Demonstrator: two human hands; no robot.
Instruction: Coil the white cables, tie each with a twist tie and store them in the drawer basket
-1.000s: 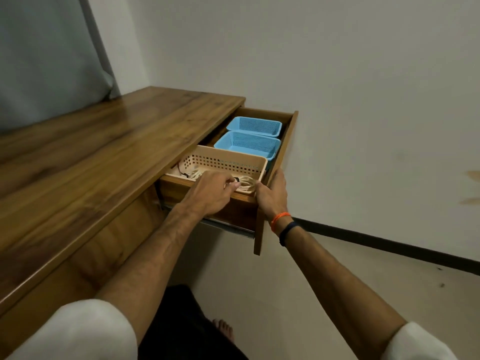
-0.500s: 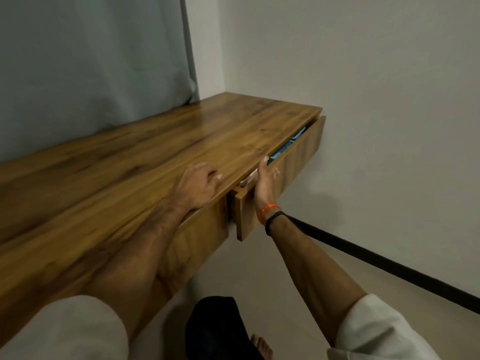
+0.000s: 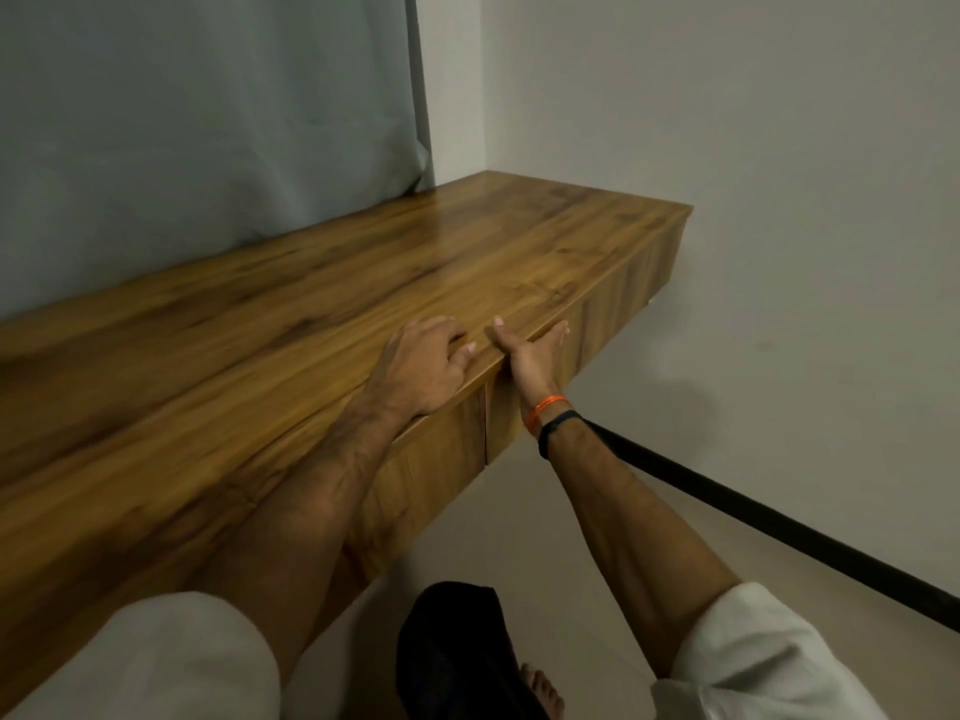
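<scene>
The drawer front (image 3: 582, 356) sits flush under the edge of the wooden counter (image 3: 322, 324), its long axis running along that edge from about 7 o'clock up toward 1 o'clock. The right hand (image 3: 527, 356) lies flat against this front, palm to the wood, fingers (image 3: 558, 332) straight and close together pointing toward 1 o'clock, thumb (image 3: 498, 330) hooked up over the counter's lip. The left hand (image 3: 421, 371) rests on the counter top just at 9 o'clock of the right, fingers loosely bent, knuckles down on the wood, holding nothing. The white cables and the basket are out of sight; by my reading they lie behind the drawer front, directly beyond the right palm, so the right hand is the nearer one. No gap shows between drawer and counter, so the storing step looks finished. Any further push would go straight into the front, square to its long axis; otherwise both hands only need to lift away
</scene>
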